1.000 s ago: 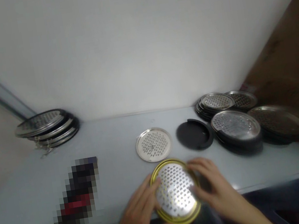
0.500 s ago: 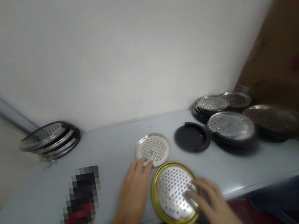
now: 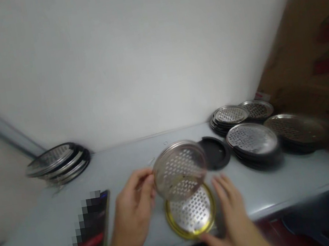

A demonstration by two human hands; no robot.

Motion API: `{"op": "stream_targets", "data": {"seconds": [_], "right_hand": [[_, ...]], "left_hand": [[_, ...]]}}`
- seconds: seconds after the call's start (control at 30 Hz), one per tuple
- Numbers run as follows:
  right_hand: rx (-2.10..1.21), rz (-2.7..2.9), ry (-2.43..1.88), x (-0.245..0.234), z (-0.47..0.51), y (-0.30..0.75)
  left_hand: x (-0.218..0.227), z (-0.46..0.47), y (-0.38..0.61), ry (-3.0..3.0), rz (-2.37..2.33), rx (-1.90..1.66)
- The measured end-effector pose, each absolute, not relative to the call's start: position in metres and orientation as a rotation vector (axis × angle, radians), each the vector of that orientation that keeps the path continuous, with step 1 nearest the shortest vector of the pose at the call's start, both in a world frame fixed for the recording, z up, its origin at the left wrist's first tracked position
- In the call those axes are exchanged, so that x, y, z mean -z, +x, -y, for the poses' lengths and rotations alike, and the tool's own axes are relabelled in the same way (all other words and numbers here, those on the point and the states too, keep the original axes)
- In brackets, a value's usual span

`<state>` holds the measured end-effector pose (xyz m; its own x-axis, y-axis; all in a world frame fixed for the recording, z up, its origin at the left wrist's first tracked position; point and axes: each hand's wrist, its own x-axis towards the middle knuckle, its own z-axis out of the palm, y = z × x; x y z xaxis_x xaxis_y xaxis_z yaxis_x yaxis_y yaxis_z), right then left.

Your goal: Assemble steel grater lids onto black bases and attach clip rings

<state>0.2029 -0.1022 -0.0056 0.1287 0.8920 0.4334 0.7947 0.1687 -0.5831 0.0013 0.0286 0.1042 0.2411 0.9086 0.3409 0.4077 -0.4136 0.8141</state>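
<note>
Silver perforated metal disc point(image 3: 180, 170) tilts in the air, its left edge pinched between the closely set fingers of the left hand point(image 3: 133, 211), above a round gold-rimmed perforated disc point(image 3: 191, 214) lying flat on the pale grey table point(image 3: 255, 183). The right hand point(image 3: 229, 216) sits just beside the gold rim, fingers spread wide and holding nothing. A round black rubber lid point(image 3: 216, 152) lies right of centre, stacked perforated metal discs point(image 3: 253, 140) at the right of the frame, another stack point(image 3: 60, 164) at the left.
</note>
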Motion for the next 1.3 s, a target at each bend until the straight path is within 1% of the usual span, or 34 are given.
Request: {"op": "stream_targets", "data": {"seconds": [0.1,0.2,0.27,0.37,0.47,0.57,0.7,0.8,1.07,1.2,1.3], "right_hand": [[-0.247,1.587,-1.556,0.002,0.101,0.203],[-0.320,1.591,-1.528,0.013,0.105,0.202],[-0.275,1.606,-1.579,0.023,0.107,0.201],[-0.169,1.651,-1.674,0.035,0.109,0.199],[-0.116,1.696,-1.729,0.039,0.108,0.199],[-0.121,1.756,-1.726,0.038,0.108,0.202],[-0.237,1.822,-1.724,0.035,0.110,0.208],[-0.264,1.808,-1.757,0.035,0.111,0.211],[-0.020,1.908,-1.765,0.045,0.110,0.208],[-0.031,1.989,-1.686,0.032,0.110,0.217],[-0.018,1.821,-1.753,0.010,0.097,0.238]], "left_hand": [[-0.082,-0.021,0.003,1.589,-1.134,-0.946],[-0.045,-0.021,0.000,1.463,-1.110,-0.815],[-0.023,-0.021,-0.005,1.491,-1.150,-0.795],[-0.004,-0.021,-0.014,1.783,-1.248,-0.862],[0.002,-0.020,-0.017,2.173,-1.346,-0.970],[0.003,-0.015,-0.015,2.368,-1.353,-0.996],[0.005,-0.006,-0.013,2.491,-1.217,-0.880],[0.010,-0.001,-0.016,2.546,-1.153,-0.826],[0.030,-0.003,-0.021,2.748,-1.069,-0.887],[0.031,-0.003,-0.021,2.881,-1.074,-0.918],[0.028,-0.008,-0.027,2.952,-1.088,-0.918]]}}
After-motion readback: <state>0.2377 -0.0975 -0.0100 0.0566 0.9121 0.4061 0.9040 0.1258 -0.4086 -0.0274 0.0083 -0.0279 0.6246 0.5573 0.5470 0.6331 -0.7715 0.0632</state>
